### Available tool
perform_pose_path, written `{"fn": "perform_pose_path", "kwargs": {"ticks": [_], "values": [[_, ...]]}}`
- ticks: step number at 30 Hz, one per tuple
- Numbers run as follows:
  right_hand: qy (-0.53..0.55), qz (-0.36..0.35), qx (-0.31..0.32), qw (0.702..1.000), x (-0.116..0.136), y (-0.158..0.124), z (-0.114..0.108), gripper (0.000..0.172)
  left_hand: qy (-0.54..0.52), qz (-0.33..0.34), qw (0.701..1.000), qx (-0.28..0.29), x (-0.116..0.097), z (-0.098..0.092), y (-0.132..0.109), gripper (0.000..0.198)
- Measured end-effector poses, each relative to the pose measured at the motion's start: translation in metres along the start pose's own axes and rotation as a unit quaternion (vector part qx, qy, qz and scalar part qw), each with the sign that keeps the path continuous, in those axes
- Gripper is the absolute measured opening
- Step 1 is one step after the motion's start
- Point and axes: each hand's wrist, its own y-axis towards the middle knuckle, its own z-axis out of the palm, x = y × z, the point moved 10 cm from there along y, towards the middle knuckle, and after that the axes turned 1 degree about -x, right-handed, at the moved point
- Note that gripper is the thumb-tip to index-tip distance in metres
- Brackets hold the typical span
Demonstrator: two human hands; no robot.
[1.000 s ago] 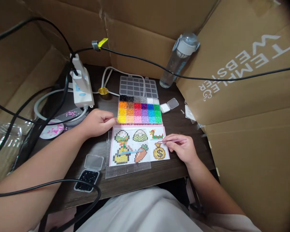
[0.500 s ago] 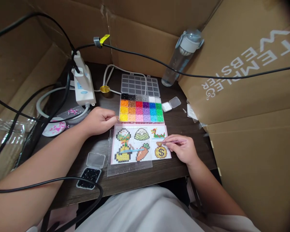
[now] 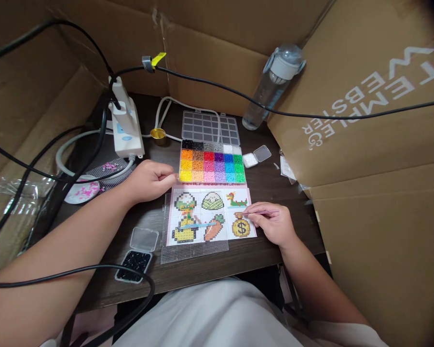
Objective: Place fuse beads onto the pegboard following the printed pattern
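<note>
My left hand (image 3: 150, 180) rests closed on the table, fingertips at the lower left corner of the bead box (image 3: 212, 161); whatever it may hold is hidden. Pinched in my right hand (image 3: 273, 224) is a pair of thin pink tweezers (image 3: 256, 212), pointing left over the top of the money bag picture. That picture is printed on the bead pattern sheet (image 3: 212, 200), along with a dragon, a carrot and others. A clear pegboard (image 3: 195, 254) covers the sheet's left part and sticks out below it. Some coloured beads (image 3: 186, 210) form a shape on the pegboard.
A small case of black beads (image 3: 133, 266) stands open at front left, and a case of white beads (image 3: 250, 160) at right. Behind are a gold cup (image 3: 158, 137), a power strip (image 3: 127, 135) and a water bottle (image 3: 271, 89). Black cables (image 3: 210, 83) cross overhead; cardboard walls surround the table.
Almost nothing differs; the whole view has shifted very slightly. Both hands keep their places, and the tweezers stay over the money bag picture.
</note>
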Motion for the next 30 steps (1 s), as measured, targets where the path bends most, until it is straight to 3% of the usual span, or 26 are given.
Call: {"fn": "perform_pose_path", "kwargs": {"ticks": [7,12,17,22,24,26,30], "values": [[0.080,0.021,-0.029,0.996,-0.006,0.009,-0.007,0.009,-0.012,0.023,1.000,-0.003,0.000,0.000,-0.002,0.036],[0.115,-0.047,-0.084,0.989,0.036,0.053,-0.006,0.009,-0.004,0.040,0.999,-0.002,-0.001,0.001,-0.004,0.036],[0.088,-0.098,-0.084,0.988,0.085,0.098,0.034,0.010,-0.013,0.051,0.999,-0.001,-0.001,0.001,-0.005,0.035],[0.048,-0.068,-0.053,0.995,0.082,0.122,0.095,0.005,-0.019,0.050,0.999,-0.013,0.003,0.000,-0.006,0.035],[0.048,-0.049,-0.038,0.997,0.078,0.126,0.106,0.003,-0.020,0.050,0.998,-0.018,0.004,0.000,-0.006,0.035],[0.058,-0.076,-0.038,0.995,0.084,0.127,0.100,0.007,-0.020,0.051,0.998,-0.016,0.004,0.000,-0.006,0.035],[0.058,-0.070,-0.085,0.992,0.082,0.121,0.056,0.014,-0.019,0.042,0.999,-0.005,0.004,0.001,-0.006,0.036]]}}
